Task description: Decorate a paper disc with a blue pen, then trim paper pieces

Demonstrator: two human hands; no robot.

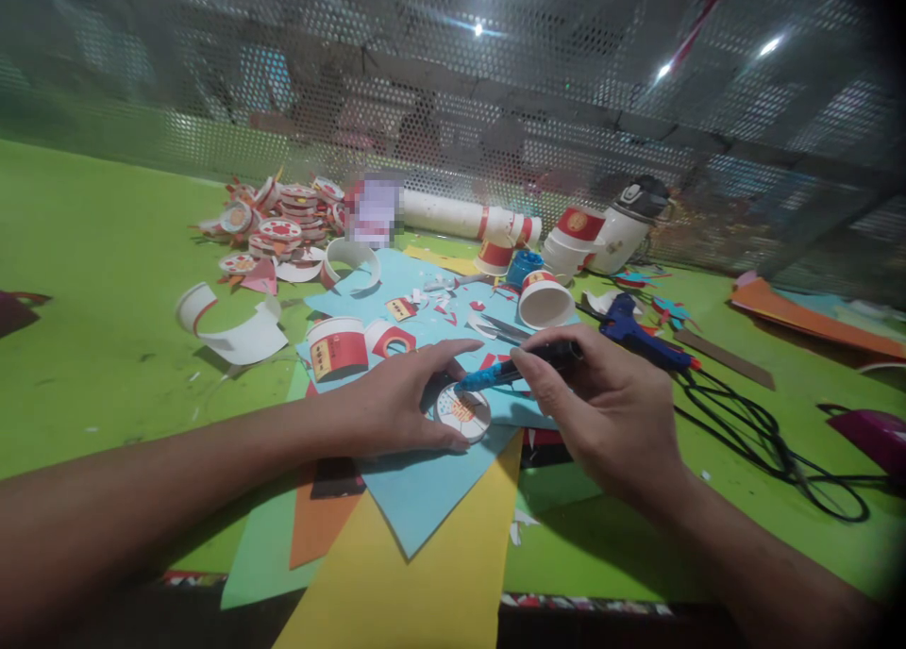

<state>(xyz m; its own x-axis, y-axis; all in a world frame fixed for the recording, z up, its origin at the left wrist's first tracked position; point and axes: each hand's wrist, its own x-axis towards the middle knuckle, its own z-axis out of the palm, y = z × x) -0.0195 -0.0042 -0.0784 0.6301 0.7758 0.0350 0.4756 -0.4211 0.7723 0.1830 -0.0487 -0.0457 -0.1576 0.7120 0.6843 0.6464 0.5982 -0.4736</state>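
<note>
My left hand (396,394) grips a small round white disc (463,413), like the cut-off bottom of a paper cup, between thumb and fingers. Orange and blue marks show on its face. In my right hand (612,404) is a dark paintbrush (506,374), its end thickly coated in blue and touching or just above the disc's upper edge. Under both hands lie sheets of light-blue paper (417,498). A red-and-white cut cup piece (338,347) sits left of my left hand. Scissors (499,328) lie just beyond my hands, and a blue paint jar (525,268) stands behind them.
A blue glue gun (641,333) with a black cord lies at right. Stacked decorated discs (283,224) pile up at back left. A curled white cup strip (237,333), stacked paper cups (453,215) and a white bottle (627,229) stand on the green table (106,347). Perforated mesh rises behind.
</note>
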